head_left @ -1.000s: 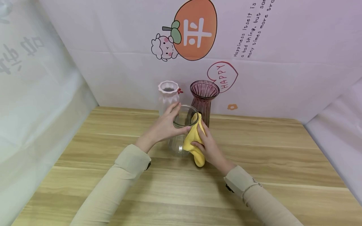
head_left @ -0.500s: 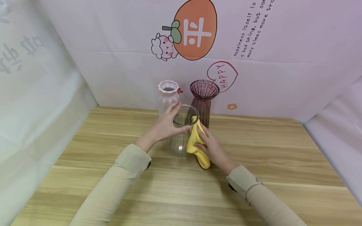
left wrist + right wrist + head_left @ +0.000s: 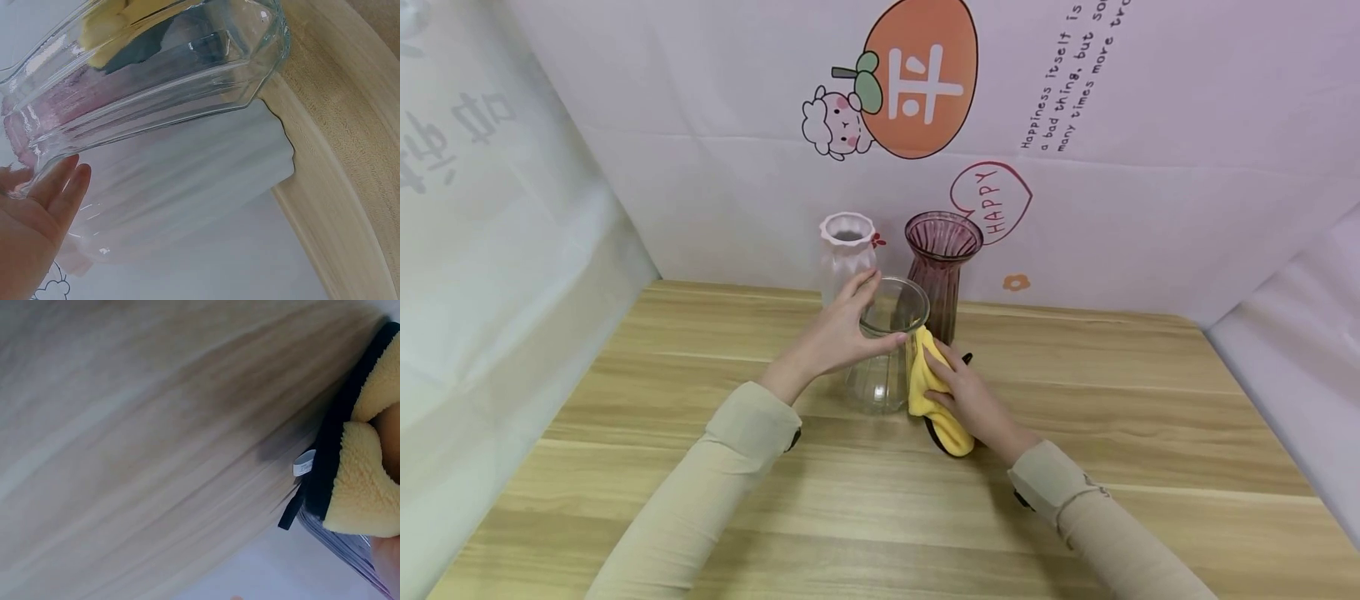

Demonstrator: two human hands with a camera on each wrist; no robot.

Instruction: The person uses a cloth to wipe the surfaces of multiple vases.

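Note:
A clear glass vase [image 3: 877, 387] stands upright on the wooden table, its round rim toward me. My left hand [image 3: 835, 337] grips it around the neck, thumb on the near side and fingers on the far side. In the left wrist view the fingers of the left hand [image 3: 37, 231] lie along the flared end of the ribbed glass vase [image 3: 187, 81]. My right hand [image 3: 972, 400] holds a yellow cloth [image 3: 922, 383] against the vase's right side. The right wrist view shows the fluffy cloth [image 3: 356, 487] with a black border, loop and white tag; most of that hand is out of frame.
Behind the glass vase stand a white fluted vase [image 3: 844, 267] at left and a purple ribbed glass vase [image 3: 936, 287] at right, close to the printed back sheet [image 3: 737, 208]. The wooden table [image 3: 1120, 400] extends to both sides.
My right hand has moved down and to the right with the cloth, from near the rim along the vase's side. The left hand and the vase have stayed put.

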